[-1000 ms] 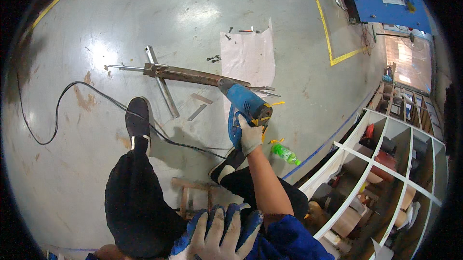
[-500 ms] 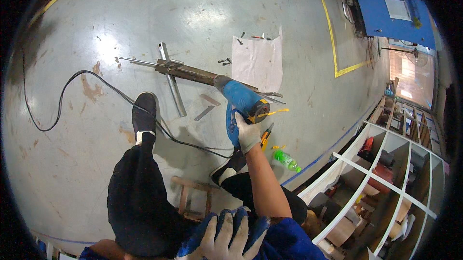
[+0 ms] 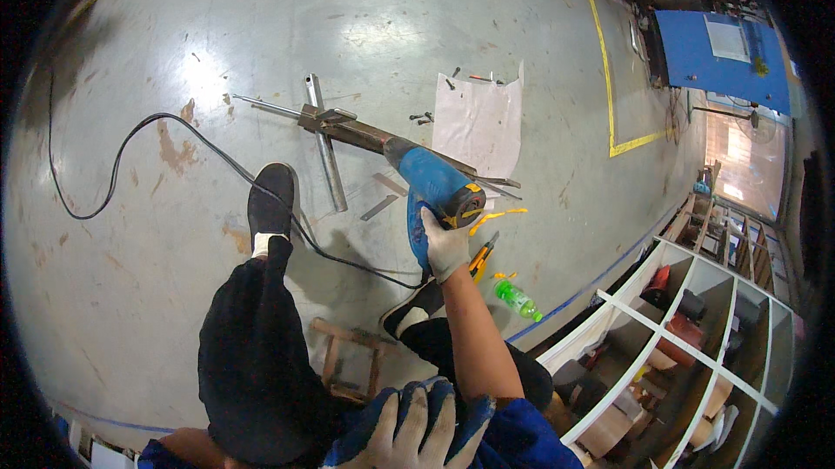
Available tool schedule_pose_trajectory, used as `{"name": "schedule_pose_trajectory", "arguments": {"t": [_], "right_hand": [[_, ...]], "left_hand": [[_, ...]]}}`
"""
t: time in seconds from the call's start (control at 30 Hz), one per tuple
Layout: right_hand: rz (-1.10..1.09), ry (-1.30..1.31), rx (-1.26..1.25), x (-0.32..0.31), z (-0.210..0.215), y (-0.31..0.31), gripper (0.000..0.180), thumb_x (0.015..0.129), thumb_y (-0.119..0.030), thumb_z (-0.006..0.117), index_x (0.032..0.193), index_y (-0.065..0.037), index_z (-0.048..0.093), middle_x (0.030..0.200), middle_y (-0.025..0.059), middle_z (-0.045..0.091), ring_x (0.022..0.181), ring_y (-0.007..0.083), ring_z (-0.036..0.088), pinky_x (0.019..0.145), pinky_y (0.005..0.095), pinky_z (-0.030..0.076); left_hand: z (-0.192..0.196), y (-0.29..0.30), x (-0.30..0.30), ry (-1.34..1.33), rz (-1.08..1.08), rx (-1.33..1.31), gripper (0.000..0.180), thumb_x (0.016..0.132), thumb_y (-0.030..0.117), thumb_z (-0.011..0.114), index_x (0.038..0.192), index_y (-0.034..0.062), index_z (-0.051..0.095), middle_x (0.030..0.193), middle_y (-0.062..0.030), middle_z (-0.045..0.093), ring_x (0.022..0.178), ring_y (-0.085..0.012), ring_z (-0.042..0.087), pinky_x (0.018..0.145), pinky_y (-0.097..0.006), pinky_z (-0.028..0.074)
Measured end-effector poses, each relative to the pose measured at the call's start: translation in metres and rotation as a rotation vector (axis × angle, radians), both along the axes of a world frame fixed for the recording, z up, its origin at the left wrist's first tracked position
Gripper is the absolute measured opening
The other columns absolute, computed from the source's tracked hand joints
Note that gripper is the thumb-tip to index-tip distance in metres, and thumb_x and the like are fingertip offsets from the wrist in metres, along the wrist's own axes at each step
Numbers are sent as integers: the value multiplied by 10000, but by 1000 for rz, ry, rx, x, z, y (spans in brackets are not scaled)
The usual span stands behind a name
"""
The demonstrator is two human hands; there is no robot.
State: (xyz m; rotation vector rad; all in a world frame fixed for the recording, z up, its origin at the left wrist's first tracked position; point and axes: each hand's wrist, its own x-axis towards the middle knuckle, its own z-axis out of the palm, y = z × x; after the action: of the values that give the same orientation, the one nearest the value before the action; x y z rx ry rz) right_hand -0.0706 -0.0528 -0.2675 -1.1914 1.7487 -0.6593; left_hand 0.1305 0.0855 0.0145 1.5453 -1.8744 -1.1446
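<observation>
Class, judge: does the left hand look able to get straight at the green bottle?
Probably not: in this view the right forearm lies between the left hand and the green bottle.

One blue power tool (image 3: 435,180), corded, grey-nosed, black and yellow at the rear, hand-held by its grip, nose angled forward-left, over the floor (image 3: 130,295) here.
</observation>
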Motion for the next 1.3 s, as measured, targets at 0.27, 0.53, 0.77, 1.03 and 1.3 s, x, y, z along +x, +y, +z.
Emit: {"name": "schedule_pose_trajectory", "arguments": {"t": [0.27,0.53,0.77,1.03,1.3], "right_hand": [[-48,19,31,-7,-12,2,611,909,-177,781,1419,24,513,1347,167,643,1229,282,624,1103,393,454],[52,132,48,-15,-19,-4,678,873,-260,813,1394,49,507,1358,200,639,1262,322,614,1108,421,451],[2,4,87,0,-4,-9,631,884,-254,797,1372,58,546,1366,199,639,1269,320,612,1118,414,437],[-105,283,256,4,8,-10,789,862,-433,789,1429,34,500,1412,218,604,1329,350,566,1140,413,409],[39,121,90,-1,1,-15,625,892,-376,735,1345,31,595,1368,227,634,1270,413,575,1070,455,449]], "left_hand": [[2,-1,1,-12,-14,-14,379,946,294,684,1306,174,686,1345,-131,633,1218,-392,594,1056,-558,458],[2,-2,1,-21,-12,3,391,978,305,633,1355,201,650,1377,-124,614,1236,-388,582,1069,-555,447],[3,-1,2,-46,-19,-9,403,1006,314,588,1397,224,618,1404,-118,597,1251,-385,571,1079,-553,438],[2,1,5,-176,-141,-84,417,1038,325,537,1446,250,582,1436,-111,578,1270,-381,558,1092,-550,426],[-18,-19,23,-302,-295,-200,504,993,273,501,1492,195,511,1329,-153,600,1195,-350,580,1006,-502,460]]}}
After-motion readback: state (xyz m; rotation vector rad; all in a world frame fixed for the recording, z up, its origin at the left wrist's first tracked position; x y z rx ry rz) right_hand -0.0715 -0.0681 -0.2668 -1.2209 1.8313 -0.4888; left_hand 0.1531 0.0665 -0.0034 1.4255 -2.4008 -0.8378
